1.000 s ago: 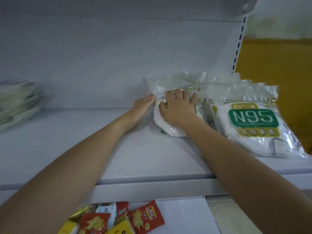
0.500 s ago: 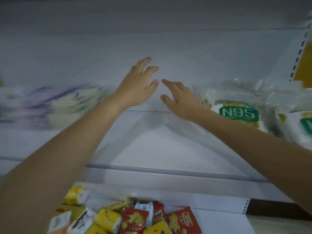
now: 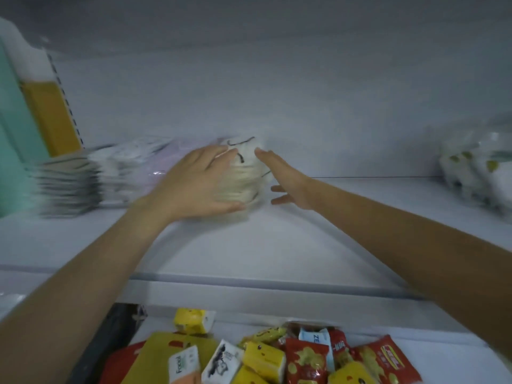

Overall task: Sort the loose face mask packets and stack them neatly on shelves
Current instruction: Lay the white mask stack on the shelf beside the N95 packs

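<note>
Nearest the camera, on the lower shelf (image 3: 415,342), lies a jumble of red snack packets (image 3: 306,358) and yellow tissue packs (image 3: 264,356), with a white tissue pack (image 3: 184,364) among them. Above and beyond them two bare forearms reach over the front lip of the white middle shelf (image 3: 304,245). The left hand (image 3: 199,181) lies spread over the near face of a cream stack of face mask packets (image 3: 246,176). Its fingers are almost straight across the top and its thumb runs along the lower edge, so it presses more than it clasps. The right hand (image 3: 288,180) is open with straight fingers and holds nothing. It stands edge-on just beside the stack's right side, but blur hides whether it touches. The stack sits toward the back of the middle shelf, left of centre. To its left, along the back, lie lilac mask packets (image 3: 171,159), then a white pile (image 3: 122,167), then a dark-striped stack (image 3: 66,187), all smeared by motion. Well apart at the far right stand clear-bagged mask packets (image 3: 476,173) with green and yellow print. The white back panel (image 3: 277,106) rises behind everything.
</note>
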`<state>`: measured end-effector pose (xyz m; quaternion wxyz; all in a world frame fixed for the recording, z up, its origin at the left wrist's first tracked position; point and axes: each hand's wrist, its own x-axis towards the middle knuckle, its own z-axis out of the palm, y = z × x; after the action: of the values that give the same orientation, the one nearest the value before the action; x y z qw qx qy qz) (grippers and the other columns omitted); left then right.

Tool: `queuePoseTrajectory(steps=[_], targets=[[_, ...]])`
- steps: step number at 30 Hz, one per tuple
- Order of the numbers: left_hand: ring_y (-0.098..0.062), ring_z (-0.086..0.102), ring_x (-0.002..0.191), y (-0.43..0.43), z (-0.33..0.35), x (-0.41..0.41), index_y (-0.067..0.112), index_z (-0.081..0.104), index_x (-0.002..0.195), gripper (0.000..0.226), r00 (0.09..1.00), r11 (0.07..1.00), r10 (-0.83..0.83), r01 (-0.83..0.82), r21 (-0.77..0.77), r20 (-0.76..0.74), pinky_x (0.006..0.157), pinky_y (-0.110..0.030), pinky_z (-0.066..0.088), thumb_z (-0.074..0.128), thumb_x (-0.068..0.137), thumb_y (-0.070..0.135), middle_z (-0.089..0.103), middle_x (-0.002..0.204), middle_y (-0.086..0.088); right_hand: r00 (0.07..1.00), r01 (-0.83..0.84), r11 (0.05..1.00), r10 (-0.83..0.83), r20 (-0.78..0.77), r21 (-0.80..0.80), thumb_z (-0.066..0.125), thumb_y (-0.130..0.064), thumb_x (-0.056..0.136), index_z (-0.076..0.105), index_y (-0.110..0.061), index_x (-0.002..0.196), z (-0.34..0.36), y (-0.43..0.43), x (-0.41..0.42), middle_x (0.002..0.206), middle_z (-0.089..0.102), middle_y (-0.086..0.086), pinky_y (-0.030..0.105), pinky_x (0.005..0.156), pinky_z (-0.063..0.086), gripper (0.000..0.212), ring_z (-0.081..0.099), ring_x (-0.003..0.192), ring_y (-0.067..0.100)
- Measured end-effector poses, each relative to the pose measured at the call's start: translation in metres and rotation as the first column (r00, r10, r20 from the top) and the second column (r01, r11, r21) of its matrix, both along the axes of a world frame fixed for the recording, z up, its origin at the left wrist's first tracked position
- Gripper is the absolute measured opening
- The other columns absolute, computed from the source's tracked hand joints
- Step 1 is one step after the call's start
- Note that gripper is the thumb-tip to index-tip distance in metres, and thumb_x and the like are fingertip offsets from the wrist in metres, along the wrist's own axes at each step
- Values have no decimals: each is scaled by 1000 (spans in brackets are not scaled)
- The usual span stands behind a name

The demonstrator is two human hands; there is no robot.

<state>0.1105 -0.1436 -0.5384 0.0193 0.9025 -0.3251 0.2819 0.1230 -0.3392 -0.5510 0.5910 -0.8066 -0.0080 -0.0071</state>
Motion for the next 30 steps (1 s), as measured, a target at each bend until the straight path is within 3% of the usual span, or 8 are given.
queuePoseTrajectory(steps=[5, 10, 14, 16, 20, 23, 26, 30], targets=[[-27, 33, 134, 4, -20, 13, 11, 32, 145, 96, 996, 999, -48, 47, 21, 73, 109, -34, 18, 70, 70, 58, 33, 150, -7, 995, -32, 982, 49, -89, 184, 54, -74, 72, 44, -38, 131, 2, 24, 14, 132, 52, -2, 38, 81, 54, 70, 59, 108, 28], [-22, 27, 138, 5, -31, 24, 15, 22, 148, 98, 996, 999, -33, 31, 26, 81, 111, -33, 5, 66, 72, 58, 23, 154, -4, 998, -23, 982, 35, -60, 186, 65, -59, 74, 49, -33, 123, 2, 33, 22, 102, 63, -1, 30, 62, 50, 58, 63, 83, 22], [-18, 16, 144, 5, -35, 28, 13, 11, 150, 105, 994, 1000, 13, -14, 4, 107, 114, -35, -7, 62, 73, 63, 11, 158, -3, 1000, 12, 989, -9, -25, 150, 65, -57, 75, 45, -38, 124, 3, 32, 30, 115, 60, -5, 47, 87, 48, 57, 60, 101, 24], [-19, 12, 145, 7, -34, 27, 12, 7, 151, 110, 991, 998, 57, -57, -7, 124, 113, -37, -9, 60, 72, 67, 10, 158, -5, 999, 28, 991, -25, -23, 134, 65, -57, 74, 44, -39, 122, 4, 32, 30, 117, 58, -7, 51, 92, 45, 55, 59, 104, 24], [-22, 10, 145, 8, -35, 25, 14, 0, 151, 116, 984, 988, 152, -151, -13, 97, 113, -43, -11, 56, 70, 74, 6, 158, -9, 1000, -14, 972, 18, -15, 237, 67, -48, 77, 48, -35, 117, -1, 33, 32, 107, 62, -3, 41, 75, 51, 47, 62, 99, 26], [-22, 24, 141, 8, -37, 22, 14, 7, 150, 111, 981, 986, 162, -165, 27, 105, 114, -46, -7, 54, 69, 75, 20, 155, -7, 999, -35, 961, 32, 17, 276, 66, -43, 80, 46, -33, 123, -5, 33, 32, 106, 61, -1, 35, 65, 50, 48, 61, 94, 25], [-24, 43, 128, 6, -37, 19, 13, 20, 146, 100, 983, 991, 130, -135, 24, 131, 113, -46, -3, 54, 72, 71, 37, 145, -3, 999, -43, 944, 37, 25, 328, 66, -40, 81, 46, -33, 124, -6, 36, 32, 109, 61, -2, 38, 69, 51, 48, 61, 97, 24], [-26, 50, 120, 7, -38, 21, 12, 22, 145, 87, 973, 987, 145, -155, 41, 178, 113, -44, 1, 46, 82, 67, 40, 142, -4, 997, -50, 912, 24, 68, 408, 66, -37, 81, 51, -34, 116, -6, 42, 33, 109, 63, -4, 39, 70, 52, 38, 62, 99, 22]])
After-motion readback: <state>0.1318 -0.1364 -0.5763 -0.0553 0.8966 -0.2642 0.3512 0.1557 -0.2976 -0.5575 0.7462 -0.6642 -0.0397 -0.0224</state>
